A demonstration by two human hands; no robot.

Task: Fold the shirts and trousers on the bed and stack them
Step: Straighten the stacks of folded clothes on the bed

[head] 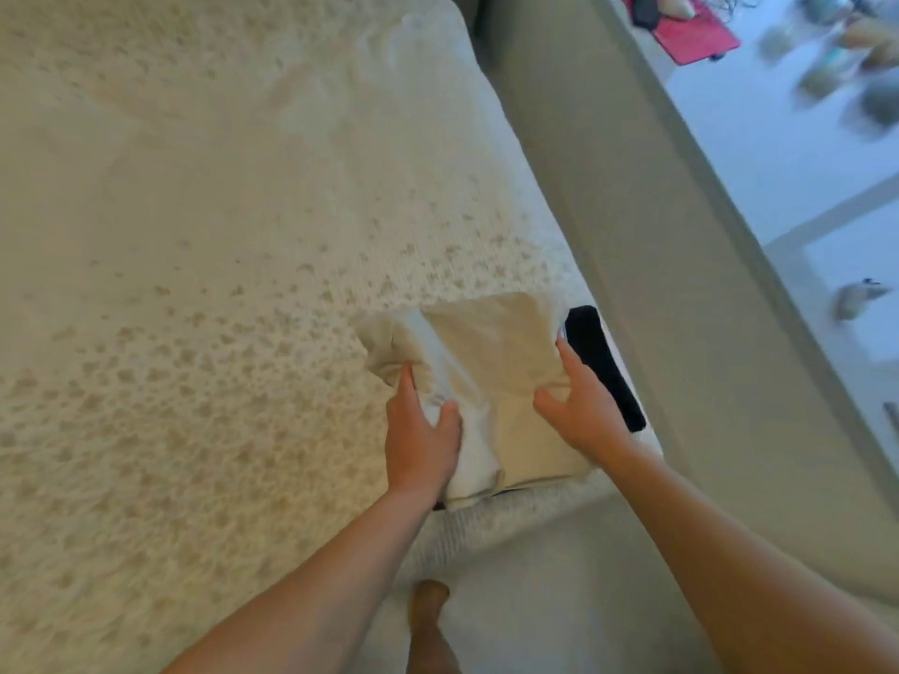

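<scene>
A soft, folded cream cloth garment (491,381) lies near the right edge of the bed (194,235), on top of a pile; a thin dark layer peeks out under it. The left hand (421,435) pinches the bunched left side. The right hand (581,411) rests on the right side, fingers spread. No loose clothes show, so folding looks almost finished. A black folded cloth (601,362) lies just beside the pile, maybe still to stack. Blurry things dot the floor (778,138)
</scene>
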